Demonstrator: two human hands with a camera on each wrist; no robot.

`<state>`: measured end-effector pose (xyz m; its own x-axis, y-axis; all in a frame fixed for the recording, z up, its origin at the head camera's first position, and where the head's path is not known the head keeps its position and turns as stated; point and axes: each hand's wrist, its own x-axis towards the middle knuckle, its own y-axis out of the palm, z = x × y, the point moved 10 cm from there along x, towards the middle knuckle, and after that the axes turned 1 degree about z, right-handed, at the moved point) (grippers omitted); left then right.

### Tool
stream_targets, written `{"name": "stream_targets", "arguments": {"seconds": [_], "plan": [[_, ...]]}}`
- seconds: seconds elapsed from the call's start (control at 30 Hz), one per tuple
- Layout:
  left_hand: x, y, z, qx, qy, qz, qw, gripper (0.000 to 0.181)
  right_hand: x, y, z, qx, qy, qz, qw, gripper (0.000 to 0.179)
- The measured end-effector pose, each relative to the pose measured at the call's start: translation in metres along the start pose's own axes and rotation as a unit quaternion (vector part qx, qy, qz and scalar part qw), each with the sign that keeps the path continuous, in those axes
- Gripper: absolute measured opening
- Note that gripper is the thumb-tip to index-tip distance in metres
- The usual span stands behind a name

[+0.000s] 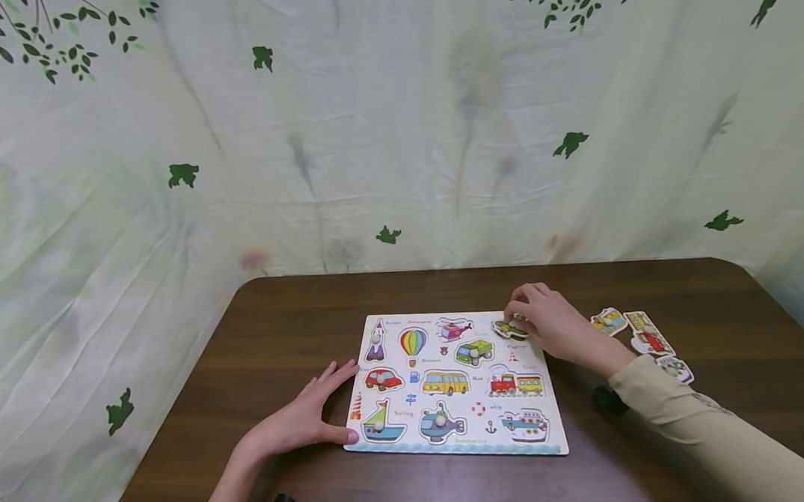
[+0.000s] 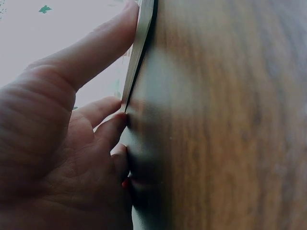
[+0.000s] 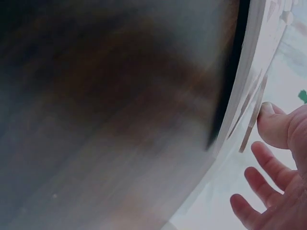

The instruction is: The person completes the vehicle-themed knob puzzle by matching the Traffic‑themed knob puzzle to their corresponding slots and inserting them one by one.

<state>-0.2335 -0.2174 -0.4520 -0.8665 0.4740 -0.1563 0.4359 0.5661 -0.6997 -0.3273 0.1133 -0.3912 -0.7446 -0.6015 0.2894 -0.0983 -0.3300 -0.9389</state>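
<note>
With six o'clock toward the seated person, I see the left hand (image 1: 308, 417) at nine on the puzzle board (image 1: 451, 450), relaxed and gripping nothing; its thumb rests on the corner at eight. The board lies flat on the desk (image 1: 298, 338). Along its near edge, running from seven to five, are a sailboat (image 1: 383, 425), a submarine (image 1: 441, 425) and a ship (image 1: 526, 427); beyond them come a red car, a yellow bus (image 1: 445, 383) and a train. Between one and two, the right hand (image 1: 553, 323) pinches a small piece (image 3: 252, 125), tilted against the board's face beside the word "Fighter". Off the board, between two and three, loose pieces (image 1: 650, 337) lie clustered. A leaf-patterned curtain (image 1: 397, 146) hangs behind, at twelve.
</note>
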Motion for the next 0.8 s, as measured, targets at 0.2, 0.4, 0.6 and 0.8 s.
{"name": "stream_targets", "arguments": {"seconds": [0.2,0.4,0.6,0.8], "plan": [[-0.0002,0.0000,-0.0004,0.000,-0.002,0.000,1.0000,0.101,0.0028,0.0059,0.0004,-0.010,0.008,0.015,0.9998,0.019],[-0.0005,-0.0005,-0.0007,-0.003,-0.006,0.000,1.0000,0.101,0.0042,0.0071,-0.0003,-0.013,0.011,0.020,0.9997,0.019],[-0.0006,-0.0009,-0.0006,-0.003,-0.009,0.000,1.0000,0.101,0.0044,0.0080,0.0011,-0.005,0.011,0.024,0.9996,0.018],[-0.0005,-0.0002,-0.0012,-0.004,-0.014,0.003,0.9999,0.101,0.0033,0.0092,0.0006,-0.008,0.013,0.022,0.9997,0.019]]}}
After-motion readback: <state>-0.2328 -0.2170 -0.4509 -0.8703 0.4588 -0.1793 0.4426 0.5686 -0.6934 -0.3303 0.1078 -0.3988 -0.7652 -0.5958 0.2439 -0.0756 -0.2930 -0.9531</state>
